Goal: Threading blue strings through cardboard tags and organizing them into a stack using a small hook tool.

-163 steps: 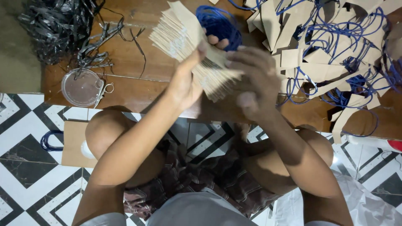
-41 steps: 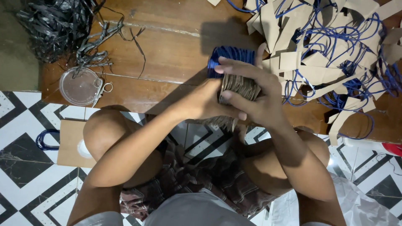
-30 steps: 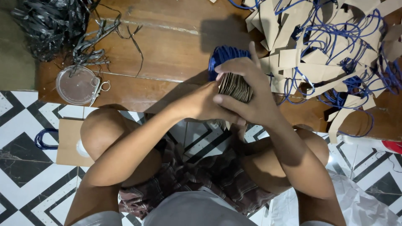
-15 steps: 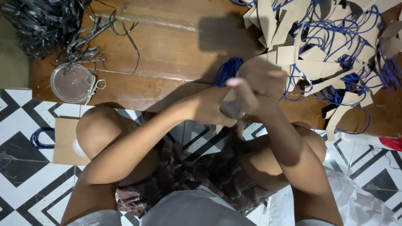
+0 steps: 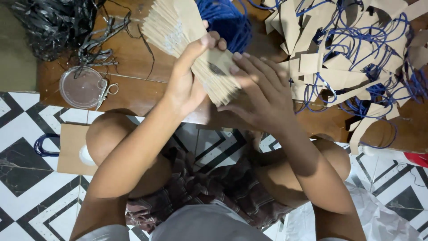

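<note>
A thick stack of brown paper pieces [image 5: 189,44] lies fanned between both hands above the wooden tabletop [image 5: 133,58]. The left hand [image 5: 187,80] grips it from the near side (thumb on top); the right hand [image 5: 258,93] presses spread fingers against its edge. A clear round lid [image 5: 82,87] sits left, contents unclear.

Bare arms, grey shirt, maroon plaid shorts.
</note>
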